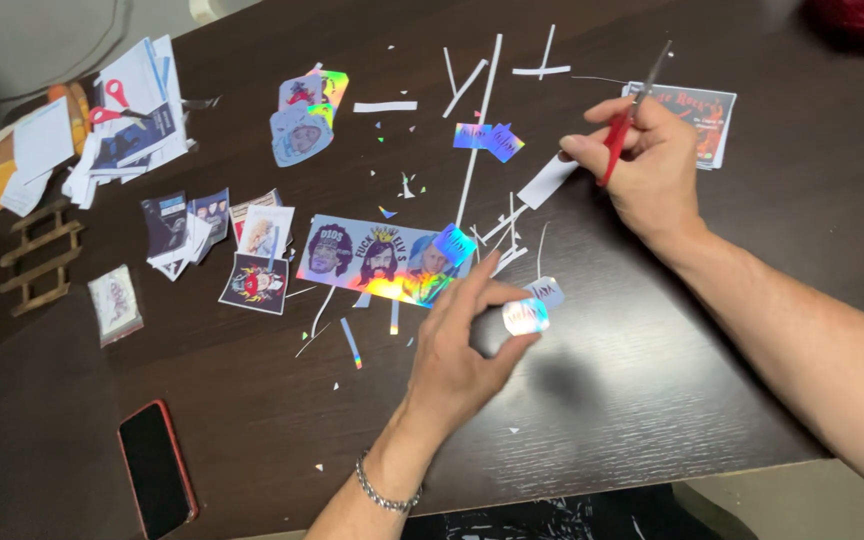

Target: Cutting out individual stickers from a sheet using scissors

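The left hand [457, 345] hovers low over the dark wooden table [652, 400], its fingers [482, 275] pinched narrow around a small holographic sticker cutout [526, 316] held at thumb and fingertip. The right hand [647, 160] grips red-handled scissors [627, 120] with its fingers closed through the handles; their long axis runs diagonally, blades pointing up and away toward the far right, tips near a dark printed card [697, 118]. Whether the blades are parted cannot be told. Just left of the left hand lies a long holographic sticker sheet [377, 260] with three portraits, its long axis roughly left to right, slightly tilted. White paper strips [480, 120] and tiny trimmings scatter around it. A second pair of red scissors [107, 105] rests on papers at far left, and a black phone [157, 468] lies near the table's front edge.
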